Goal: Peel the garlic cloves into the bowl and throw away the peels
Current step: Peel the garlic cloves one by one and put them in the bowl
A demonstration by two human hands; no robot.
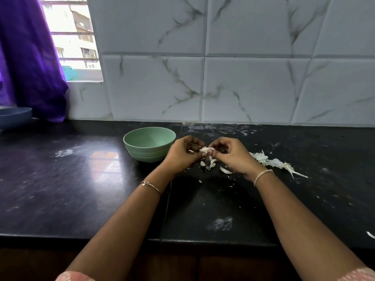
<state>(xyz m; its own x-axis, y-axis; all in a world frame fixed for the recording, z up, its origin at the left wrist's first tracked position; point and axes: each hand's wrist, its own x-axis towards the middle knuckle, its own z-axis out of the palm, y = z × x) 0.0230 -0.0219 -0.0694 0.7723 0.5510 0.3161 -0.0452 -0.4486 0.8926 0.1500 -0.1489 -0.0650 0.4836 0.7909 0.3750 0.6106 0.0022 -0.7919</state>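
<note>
Peeling looks barely begun: fingers of the left hand (182,154) and right hand (233,155) pinch one garlic clove (206,149) between them; green bowl (146,154) at nine o'clock seems empty, peels (269,161) strewn at three o'clock, undiscarded

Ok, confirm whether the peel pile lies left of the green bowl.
No, the peel pile lies right of the right hand, opposite the green bowl.

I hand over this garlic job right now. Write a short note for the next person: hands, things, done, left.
Left hand and right hand: both pinch one white garlic clove above the black stone counter.
Pale green round bowl: left of the hands; no clove visible inside.
Done: white papery peels lie on the counter, right of the hands.
Left: finish this clove, drop it in the bowl, discard the peels.
</note>
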